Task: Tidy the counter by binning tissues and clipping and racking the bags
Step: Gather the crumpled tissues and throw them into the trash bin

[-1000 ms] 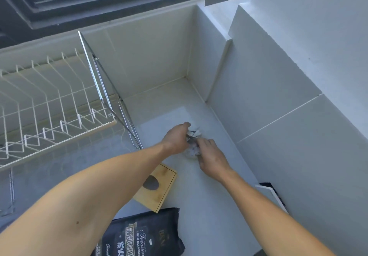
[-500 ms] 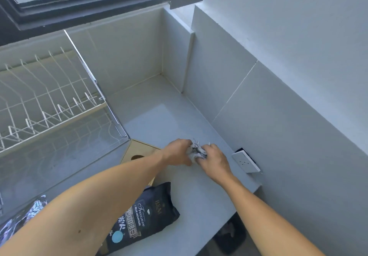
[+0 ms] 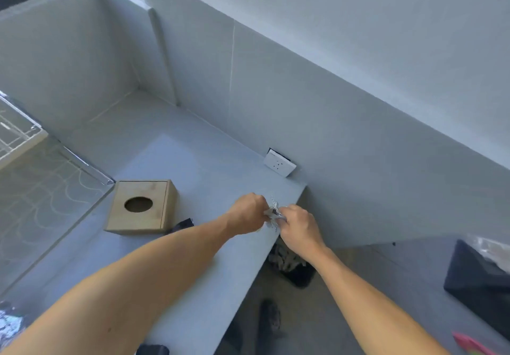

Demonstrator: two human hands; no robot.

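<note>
- Left hand [image 3: 245, 214]: fingers curled shut in a grip on one side of a crumpled tissue [image 3: 273, 212], the forearm stretching across the counter [image 3: 176, 161] from its near edge.
- Right hand [image 3: 299, 226]: likewise closed, pinching the other side of the same tissue, so that the wad sits between the two fists (both touch it).
- Crumpled tissue: whitish with darker marks, held just above the counter's right edge, near its far right corner; whether it rests on the surface cannot be told.
- Wooden tissue box [image 3: 142, 207]: light brown, with a round hole in its top, standing on the counter to the left of the hands and well apart from them.
- Dark bag [image 3: 180, 223]: only a corner shows, just beside the box's right side and behind the left forearm; a second dark shape [image 3: 153, 349] peeks in at the near edge.
- Dish rack [image 3: 16, 136]: white wire, at the counter's left edge, above a clear tray [image 3: 47, 194].
- Wall socket [image 3: 278, 162]: white plate on the tiled wall at the counter's far right corner.
- Bin [image 3: 292, 267]: dark container on the floor below the right edge, directly under the right wrist, holding pale crumpled material (details are blurred).
- Dark box-like object [image 3: 474, 274]: on the floor at far right, identity unclear.
</note>
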